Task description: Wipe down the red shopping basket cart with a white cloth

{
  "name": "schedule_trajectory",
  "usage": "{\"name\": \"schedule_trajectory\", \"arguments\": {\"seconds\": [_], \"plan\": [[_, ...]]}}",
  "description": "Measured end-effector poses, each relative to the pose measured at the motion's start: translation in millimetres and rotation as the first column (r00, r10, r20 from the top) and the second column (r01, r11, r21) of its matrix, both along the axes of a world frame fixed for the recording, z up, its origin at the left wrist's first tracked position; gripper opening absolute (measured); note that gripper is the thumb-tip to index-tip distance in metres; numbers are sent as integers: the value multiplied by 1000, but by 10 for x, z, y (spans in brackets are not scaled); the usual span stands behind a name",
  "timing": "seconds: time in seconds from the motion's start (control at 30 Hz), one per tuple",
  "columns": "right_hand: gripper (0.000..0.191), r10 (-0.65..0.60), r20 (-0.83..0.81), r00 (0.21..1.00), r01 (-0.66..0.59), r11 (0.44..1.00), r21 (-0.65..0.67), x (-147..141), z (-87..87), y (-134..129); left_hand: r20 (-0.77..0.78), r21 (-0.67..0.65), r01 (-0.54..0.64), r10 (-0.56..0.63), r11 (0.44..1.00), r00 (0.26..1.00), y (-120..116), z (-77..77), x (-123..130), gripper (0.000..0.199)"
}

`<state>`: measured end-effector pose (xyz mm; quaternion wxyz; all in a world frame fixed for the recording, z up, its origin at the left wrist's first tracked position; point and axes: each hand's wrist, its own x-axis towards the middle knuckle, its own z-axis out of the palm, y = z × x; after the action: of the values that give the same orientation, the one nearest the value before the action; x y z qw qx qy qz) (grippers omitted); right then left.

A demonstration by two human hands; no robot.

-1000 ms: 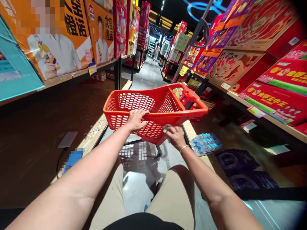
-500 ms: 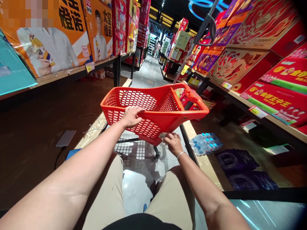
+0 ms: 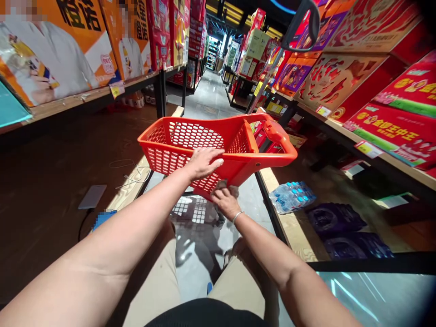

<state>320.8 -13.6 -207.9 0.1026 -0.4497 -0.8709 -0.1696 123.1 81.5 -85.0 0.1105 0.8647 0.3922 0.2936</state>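
A red plastic shopping cart (image 3: 243, 170) with perforated sides stands sideways in front of my knees, its handle to the right. My left hand (image 3: 205, 162) lies over the near rim of its basket, fingers stretched out and thumb apart. Lower down, my right hand (image 3: 226, 203) has its fingers closed on a grey-brown cloth (image 3: 223, 184). The cloth is against the lower near side of the basket, under my left hand. Part of the cloth is hidden behind my fingers.
Orange cartons (image 3: 75, 50) fill the left shelf; red gift boxes (image 3: 384, 131) line the right. Shrink-wrapped water bottles (image 3: 293, 197) sit on the low wooden ledge at right. A white flat device (image 3: 92, 196) with a cable lies at left. The aisle floor (image 3: 211, 88) runs back between shelves.
My left hand has slid right along the cart's rim, and its fingers now stretch out. My right hand has moved left with the cloth along the basket's lower side.
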Motion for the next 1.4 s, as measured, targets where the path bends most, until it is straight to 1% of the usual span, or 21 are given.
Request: {"name": "schedule_trajectory", "arguments": {"seconds": [0.07, 0.13, 0.2, 0.23, 0.27, 0.3, 0.33, 0.37, 0.43, 0.53, 0.63, 0.73, 0.8, 0.87, 0.97, 1.07, 1.13, 1.2, 1.27, 1.33, 1.4], "plan": [[17, 46, 54, 997, -44, 998, -42, -88, -54, -33, -27, -11, 36, -36, 999, 999, 11, -22, 43, 51], [19, 51, 67, 996, -50, 999, -17, -18, 162, -65, -12, -7, 30, -30, 1000, 999, 36, -64, 43, 50], [24, 18, 14, 1000, -19, 995, 101, 194, 577, -107, 20, 10, 20, -20, 1000, 1000, 55, -112, 24, 48], [24, -6, -48, 999, 16, 978, 207, 340, 823, -130, 40, 25, 12, -13, 1000, 999, 56, -134, 16, 48], [24, -46, -137, 990, 89, 940, 330, 501, 1073, -150, 60, 41, 4, -6, 999, 998, 51, -154, 12, 47], [22, -86, -233, 969, 185, 875, 446, 666, 1313, -165, 78, 56, -5, 1, 998, 997, 39, -171, 13, 46], [20, -102, -333, 937, 281, 785, 552, 821, 1528, -172, 92, 69, -16, 10, 997, 996, 21, -185, 20, 46], [24, -118, -406, 906, 357, 729, 584, 953, 1706, -170, 102, 79, -27, 19, 996, 995, 0, -195, 31, 46], [28, -123, -490, 863, 414, 729, 546, 1104, 1929, -140, 115, 87, -51, 41, 995, 992, -49, -208, 65, 48], [26, -241, -482, 842, 452, 803, 388, 965, 1955, -61, 119, 89, -57, 47, 994, 992, -116, -215, 113, 49], [24, -351, -345, 871, 462, 825, 325, 500, 1807, 9, 116, 100, -55, 43, 993, 992, -156, -222, 125, 48], [24, -267, -146, 953, 300, 906, 299, 62, 1713, 32, 134, 109, -66, 51, 992, 990, -169, -228, 99, 44], [26, -156, -35, 987, 159, 949, 271, -47, 1738, -3, 157, 102, -67, 50, 993, 986, -166, -231, 71, 40], [26, -74, 19, 997, 67, 966, 251, 38, 1840, -85, 181, 87, -73, 56, 994, 982, -152, -232, 36, 36], [24, -46, -9, 999, 47, 970, 240, 448, 2078, -256, 209, 65, -87, 72, 994, 975, -113, -227, -21, 35], [21, -59, -195, 979, 99, 974, 204, 928, 2273, -382, 222, 31, -113, 103, 993, 970, -75, -191, -63, 37], [20, -48, -391, 919, 114, 983, 147, 1120, 2326, -422, 222, 11, -148, 142, 989, 965, -85, -137, -63, 39], [19, -33, -509, 860, 96, 991, 97, 1146, 2345, -454, 236, 16, -177, 168, 984, 957, -149, -65, -30, 37], [17, -34, -482, 876, 76, 995, 67, 1028, 2393, -496, 283, 61, -169, 146, 984, 948, -265, 7, 30, 35], [18, -35, -376, 926, 37, 999, -2, 842, 2513, -529, 324, 131, -87, 40, 988, 945, -401, 55, 99, 38], [20, -18, -287, 958, -34, 984, -176, 657, 2687, -505, 322, 181, 26, -85, 983, 943, -514, 67, 147, 44]]}}
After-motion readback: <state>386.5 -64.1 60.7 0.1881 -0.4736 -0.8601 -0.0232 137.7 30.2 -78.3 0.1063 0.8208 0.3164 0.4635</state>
